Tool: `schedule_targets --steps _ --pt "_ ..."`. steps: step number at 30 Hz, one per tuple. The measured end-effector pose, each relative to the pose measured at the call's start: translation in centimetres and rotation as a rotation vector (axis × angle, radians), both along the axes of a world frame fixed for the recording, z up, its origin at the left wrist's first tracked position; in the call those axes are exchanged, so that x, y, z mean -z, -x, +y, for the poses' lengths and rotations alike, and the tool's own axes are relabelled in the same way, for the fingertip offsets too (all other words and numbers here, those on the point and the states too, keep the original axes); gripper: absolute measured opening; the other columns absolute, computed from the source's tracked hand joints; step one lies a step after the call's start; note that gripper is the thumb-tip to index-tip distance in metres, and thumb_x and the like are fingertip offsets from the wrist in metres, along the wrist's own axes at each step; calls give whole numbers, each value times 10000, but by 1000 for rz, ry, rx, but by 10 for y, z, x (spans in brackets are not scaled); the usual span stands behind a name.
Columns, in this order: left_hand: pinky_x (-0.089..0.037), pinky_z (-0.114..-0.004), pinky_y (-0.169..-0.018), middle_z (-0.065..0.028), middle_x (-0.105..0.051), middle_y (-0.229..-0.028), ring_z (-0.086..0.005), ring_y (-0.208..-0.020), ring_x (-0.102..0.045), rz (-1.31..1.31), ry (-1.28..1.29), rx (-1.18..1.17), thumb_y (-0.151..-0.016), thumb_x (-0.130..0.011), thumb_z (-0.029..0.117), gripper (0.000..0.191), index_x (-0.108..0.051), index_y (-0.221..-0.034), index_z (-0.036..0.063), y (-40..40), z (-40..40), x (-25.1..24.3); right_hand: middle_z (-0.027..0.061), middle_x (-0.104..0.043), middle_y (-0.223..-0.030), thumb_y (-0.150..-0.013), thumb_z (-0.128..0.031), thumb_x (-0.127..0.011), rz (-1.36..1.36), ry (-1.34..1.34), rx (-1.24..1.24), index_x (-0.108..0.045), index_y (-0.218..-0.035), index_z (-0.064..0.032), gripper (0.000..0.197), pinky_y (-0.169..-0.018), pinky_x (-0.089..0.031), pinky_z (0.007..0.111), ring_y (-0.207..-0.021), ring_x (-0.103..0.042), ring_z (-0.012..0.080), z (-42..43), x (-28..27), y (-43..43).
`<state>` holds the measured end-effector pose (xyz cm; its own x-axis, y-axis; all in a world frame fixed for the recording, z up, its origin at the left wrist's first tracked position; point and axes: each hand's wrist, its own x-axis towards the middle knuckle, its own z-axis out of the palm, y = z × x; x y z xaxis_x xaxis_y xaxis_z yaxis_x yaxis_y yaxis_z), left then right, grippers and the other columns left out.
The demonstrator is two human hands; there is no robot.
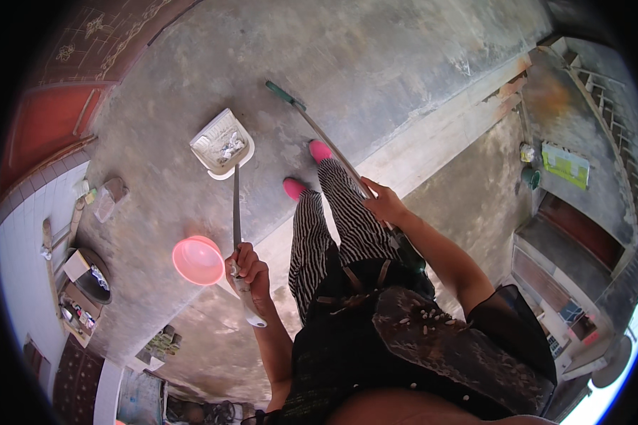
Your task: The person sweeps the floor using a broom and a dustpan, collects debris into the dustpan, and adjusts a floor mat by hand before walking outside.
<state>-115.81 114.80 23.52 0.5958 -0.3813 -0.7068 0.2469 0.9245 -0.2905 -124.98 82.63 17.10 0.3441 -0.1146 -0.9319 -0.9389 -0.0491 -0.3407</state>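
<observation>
My left hand (249,271) grips the long handle of a white plastic dustpan (249,158). The pan lies ahead of me on the concrete floor with some crumpled scraps and dust (231,147) in it. In my right hand (383,201) is the metal pole of a broom (327,130), which slants forward past my feet. Its narrow green head (279,92) rests on or just above the floor, beyond the pan and to its right; bristle contact is unclear. Both my pink shoes (320,151) stand between the two tools.
A pink plastic basin (198,260) sits on the floor left of my left hand. A filled clear bag (110,198), a dark round basin (91,274) and a cardboard box (80,314) line the left wall. A pale ledge (399,156) crosses the floor beside me.
</observation>
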Motion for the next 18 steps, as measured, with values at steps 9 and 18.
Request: schedule_targets --steps 9,18 --pt "-387 -219 -356 -58 -369 -675 -133 -498 -429 -10 -30 -51 -866 -428 78 149 -390 -876 -66 41 52 9 24 -442 -507 -782 -75 -564 129 290 345 -303 -1375 -133 650 -292 -353 290 -333 -411 125 -83 39 98" --pt "-386 -226 -345 -63 -374 -665 -135 -482 -417 40 -22 -152 -870 -391 73 150 -394 -877 -76 72 100 8 8 -407 -512 -802 -61 -561 203 -60 346 -160 -1390 -65 712 -325 -348 252 -357 -380 99 62 59 32"
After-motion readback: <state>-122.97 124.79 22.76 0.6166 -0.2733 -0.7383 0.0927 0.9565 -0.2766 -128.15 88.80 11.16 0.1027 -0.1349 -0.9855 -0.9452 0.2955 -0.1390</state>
